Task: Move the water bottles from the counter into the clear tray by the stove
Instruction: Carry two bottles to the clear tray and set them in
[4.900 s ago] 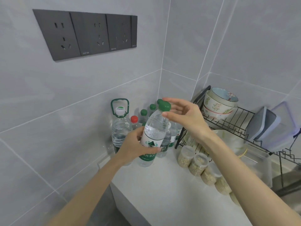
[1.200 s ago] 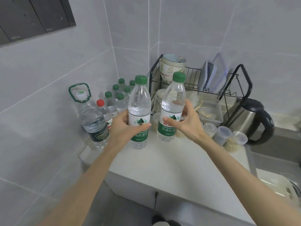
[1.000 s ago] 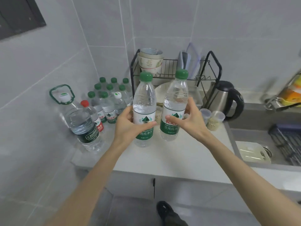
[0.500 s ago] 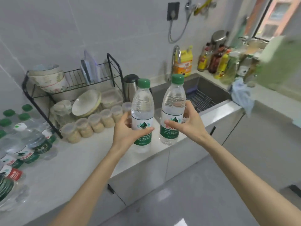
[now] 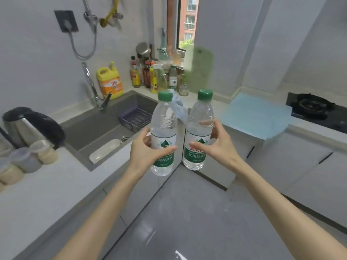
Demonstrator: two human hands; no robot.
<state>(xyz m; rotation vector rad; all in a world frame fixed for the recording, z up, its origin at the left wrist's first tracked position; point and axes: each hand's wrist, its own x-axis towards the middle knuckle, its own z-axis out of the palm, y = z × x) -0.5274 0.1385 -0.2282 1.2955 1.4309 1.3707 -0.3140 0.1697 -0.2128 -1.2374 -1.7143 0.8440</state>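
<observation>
**Over the floor, between sink and stove: one bottle in each hand**

Between the two counters, the left hand point(image 5: 148, 149) curls round the label band of the left bottle point(image 5: 163, 128), thumb across the front and fingers behind. The right hand point(image 5: 217, 147) grips the right bottle point(image 5: 200, 126) the same way, thumb on the label and fingers wrapped at the back. Both bottles are upright with green caps on, just beside each other and clear of any surface.

Capped and nearly full, they probably carry fair weight. The thin clear plastic likely gives under a squeeze and may be slick, so the labelled waist looks the soundest place to hold.

Beyond them the sink point(image 5: 97, 126) lies to the left. A blue mat point(image 5: 257, 117) covers the counter to the right, and the stove point(image 5: 311, 106) sits at the far right. No clear tray can be made out from this view.
</observation>
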